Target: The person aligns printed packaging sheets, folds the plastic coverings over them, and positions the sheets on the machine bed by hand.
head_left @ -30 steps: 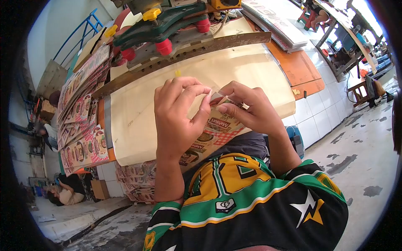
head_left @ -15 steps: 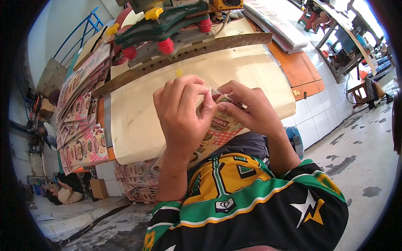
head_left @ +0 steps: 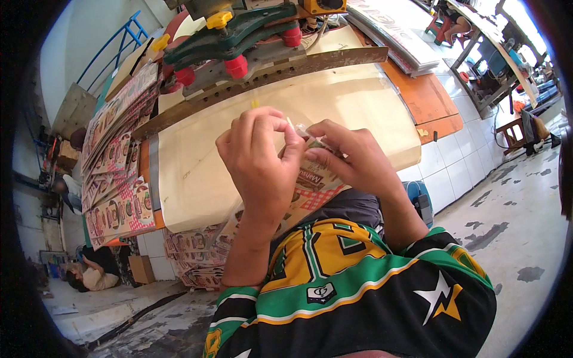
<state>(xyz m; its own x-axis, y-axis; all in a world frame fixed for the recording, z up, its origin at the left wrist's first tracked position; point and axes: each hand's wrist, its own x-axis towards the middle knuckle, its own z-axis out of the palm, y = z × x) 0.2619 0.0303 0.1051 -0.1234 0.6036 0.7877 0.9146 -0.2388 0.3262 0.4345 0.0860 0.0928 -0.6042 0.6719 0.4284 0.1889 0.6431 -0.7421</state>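
Observation:
My right hand (head_left: pixel 355 155) is closed on the top corner of a printed sheet (head_left: pixel 313 178) with food pictures and a red-and-white check pattern. The sheet slants down from there toward my lap, and its lower part is partly behind my left forearm. A thin pale strip (head_left: pixel 290 123) shows at the fingertips of my left hand (head_left: pixel 256 161), pinched between thumb and index finger just left of the sheet's corner. Both hands are above the cream-coloured work surface (head_left: pixel 203 173), near its front edge.
Printed sheets (head_left: pixel 119 197) lie in a stack on the left, with more sheets (head_left: pixel 194 253) below the table's front edge. A green machine frame (head_left: pixel 233 39) with red feet stands behind a metal bar (head_left: pixel 256 80). White boards (head_left: pixel 394 36) lie at the back right. A person (head_left: pixel 98 271) is low at left.
My left hand has shifted slightly left, and the pale strip at its fingertips has moved with it and tilted. More of the sheet's corner shows by my right hand.

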